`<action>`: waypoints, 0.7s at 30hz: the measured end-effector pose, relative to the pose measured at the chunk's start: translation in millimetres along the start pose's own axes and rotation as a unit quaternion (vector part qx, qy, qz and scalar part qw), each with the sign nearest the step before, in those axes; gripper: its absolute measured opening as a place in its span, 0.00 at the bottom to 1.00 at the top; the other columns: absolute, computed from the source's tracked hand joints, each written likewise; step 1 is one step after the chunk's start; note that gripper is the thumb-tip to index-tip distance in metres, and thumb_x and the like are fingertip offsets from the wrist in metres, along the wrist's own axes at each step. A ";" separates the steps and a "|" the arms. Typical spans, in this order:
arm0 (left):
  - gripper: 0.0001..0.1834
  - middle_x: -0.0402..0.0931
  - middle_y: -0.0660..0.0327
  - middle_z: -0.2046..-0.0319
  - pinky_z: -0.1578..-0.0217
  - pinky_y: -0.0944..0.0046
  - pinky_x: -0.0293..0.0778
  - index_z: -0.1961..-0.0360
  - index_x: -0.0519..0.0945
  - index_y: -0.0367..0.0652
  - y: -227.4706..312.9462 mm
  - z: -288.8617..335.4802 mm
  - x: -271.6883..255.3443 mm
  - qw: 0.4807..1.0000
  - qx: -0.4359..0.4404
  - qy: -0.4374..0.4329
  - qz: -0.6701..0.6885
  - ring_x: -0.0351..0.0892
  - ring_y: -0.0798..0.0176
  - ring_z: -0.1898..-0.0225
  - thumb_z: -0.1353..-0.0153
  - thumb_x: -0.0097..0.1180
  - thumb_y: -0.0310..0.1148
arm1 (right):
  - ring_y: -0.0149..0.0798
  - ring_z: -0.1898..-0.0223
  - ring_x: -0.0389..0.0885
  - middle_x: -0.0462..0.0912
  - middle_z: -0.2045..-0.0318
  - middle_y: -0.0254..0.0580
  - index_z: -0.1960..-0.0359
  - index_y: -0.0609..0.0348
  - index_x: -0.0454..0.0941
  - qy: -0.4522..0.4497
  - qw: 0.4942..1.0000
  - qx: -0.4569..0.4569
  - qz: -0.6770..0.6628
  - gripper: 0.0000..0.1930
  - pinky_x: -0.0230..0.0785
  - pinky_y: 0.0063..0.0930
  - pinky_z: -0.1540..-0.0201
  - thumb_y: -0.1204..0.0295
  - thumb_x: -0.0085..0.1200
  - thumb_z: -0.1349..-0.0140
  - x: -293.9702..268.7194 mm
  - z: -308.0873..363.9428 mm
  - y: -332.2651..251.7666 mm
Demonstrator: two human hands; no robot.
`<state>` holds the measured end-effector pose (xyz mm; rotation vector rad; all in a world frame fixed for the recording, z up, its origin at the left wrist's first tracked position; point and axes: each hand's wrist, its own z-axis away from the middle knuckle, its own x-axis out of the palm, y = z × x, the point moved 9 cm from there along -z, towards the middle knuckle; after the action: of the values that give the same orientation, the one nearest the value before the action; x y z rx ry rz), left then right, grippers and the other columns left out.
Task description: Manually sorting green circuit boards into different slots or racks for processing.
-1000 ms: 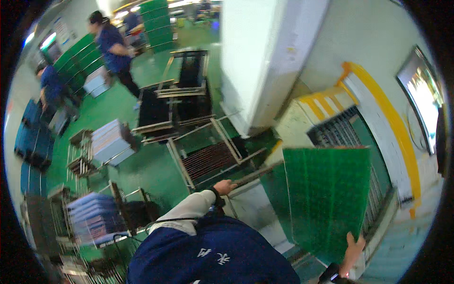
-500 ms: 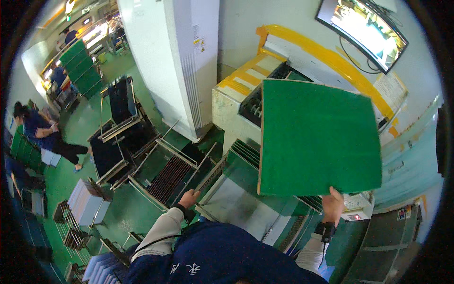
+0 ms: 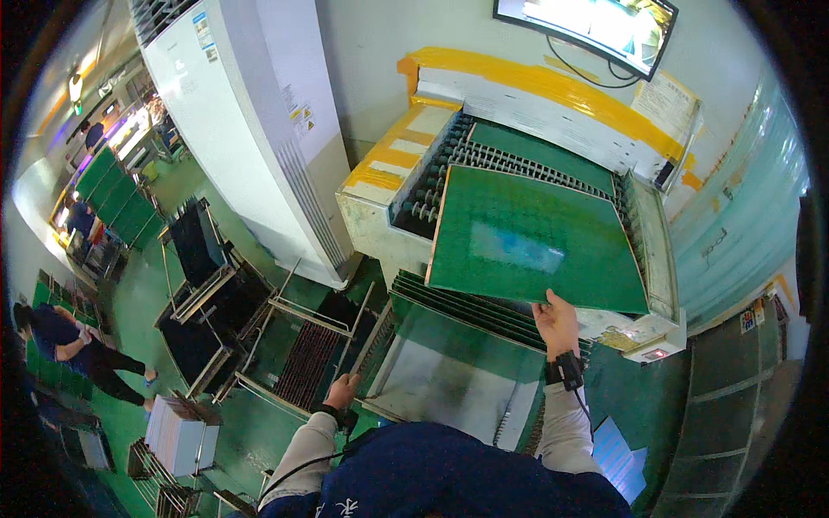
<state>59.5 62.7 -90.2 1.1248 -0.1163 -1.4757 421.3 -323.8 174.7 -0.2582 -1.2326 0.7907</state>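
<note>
With my right hand (image 3: 555,324) I pinch the near edge of a large green panel (image 3: 527,246), thumb on top. The panel is glossy with a thin copper-coloured rim. It lies over the near part of a roller conveyor machine (image 3: 384,194), its near edge sticking out toward me. Farther in, another green panel (image 3: 535,155) lies on the rollers. My left hand (image 3: 343,391) is low, its fingers curled beside the left side of a slotted rack (image 3: 436,371); whether it grips anything is hidden. Several dark green panels (image 3: 466,315) stand at the rack's far end.
A tall white cabinet (image 3: 229,129) stands left of the machine. Empty metal racks (image 3: 311,345) and dark-panelled frames (image 3: 199,293) crowd the floor at left. A person (image 3: 65,337) walks at far left. A monitor (image 3: 596,30) hangs above; a teal curtain (image 3: 725,224) is at right.
The green panel has gone from raised and upright to lying tilted over the rollers, farther from me. My right hand moved forward and left with it. My left hand stays low by the rack.
</note>
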 end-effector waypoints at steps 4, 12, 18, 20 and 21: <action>0.27 0.72 0.38 0.67 0.62 0.52 0.65 0.64 0.71 0.33 -22.0 -17.4 9.2 0.998 0.020 0.036 0.057 0.72 0.41 0.61 0.43 0.45 0.52 | 0.35 0.70 0.72 0.75 0.73 0.40 0.71 0.60 0.70 0.010 0.999 0.037 0.014 0.06 0.68 0.29 0.62 0.72 0.53 0.44 -4.3 -12.4 14.7; 0.27 0.72 0.40 0.69 0.63 0.52 0.66 0.63 0.69 0.32 -64.1 -42.1 25.2 0.999 0.023 0.009 0.022 0.71 0.39 0.62 0.43 0.44 0.52 | 0.34 0.70 0.74 0.76 0.69 0.41 0.63 0.66 0.71 -0.031 0.971 0.186 0.147 0.19 0.68 0.25 0.68 0.58 0.51 0.42 2.7 -25.4 56.3; 0.26 0.72 0.38 0.65 0.61 0.52 0.65 0.62 0.69 0.31 -7.0 -3.3 0.6 0.998 0.044 0.009 -0.041 0.70 0.38 0.57 0.43 0.45 0.50 | 0.34 0.71 0.74 0.76 0.70 0.40 0.63 0.66 0.71 -0.024 0.969 0.186 0.158 0.20 0.68 0.25 0.68 0.57 0.52 0.43 8.9 -34.5 49.3; 0.25 0.72 0.38 0.66 0.62 0.52 0.66 0.63 0.69 0.31 -4.4 -2.9 -0.1 0.995 0.088 0.030 -0.046 0.70 0.38 0.58 0.43 0.45 0.49 | 0.34 0.70 0.75 0.77 0.70 0.40 0.64 0.64 0.72 -0.035 0.966 0.194 0.166 0.20 0.68 0.25 0.68 0.56 0.50 0.42 9.8 -38.1 49.7; 0.25 0.72 0.38 0.67 0.62 0.52 0.66 0.63 0.69 0.31 6.5 1.8 0.6 0.998 0.055 0.020 0.005 0.70 0.38 0.59 0.42 0.45 0.49 | 0.35 0.70 0.75 0.77 0.70 0.40 0.64 0.64 0.72 -0.036 0.965 0.196 0.170 0.20 0.69 0.26 0.68 0.55 0.49 0.42 4.9 -40.2 48.1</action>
<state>63.0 59.4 -85.4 1.2398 -0.1772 -1.4528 439.3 -277.0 136.8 -0.1166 -1.0836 1.3313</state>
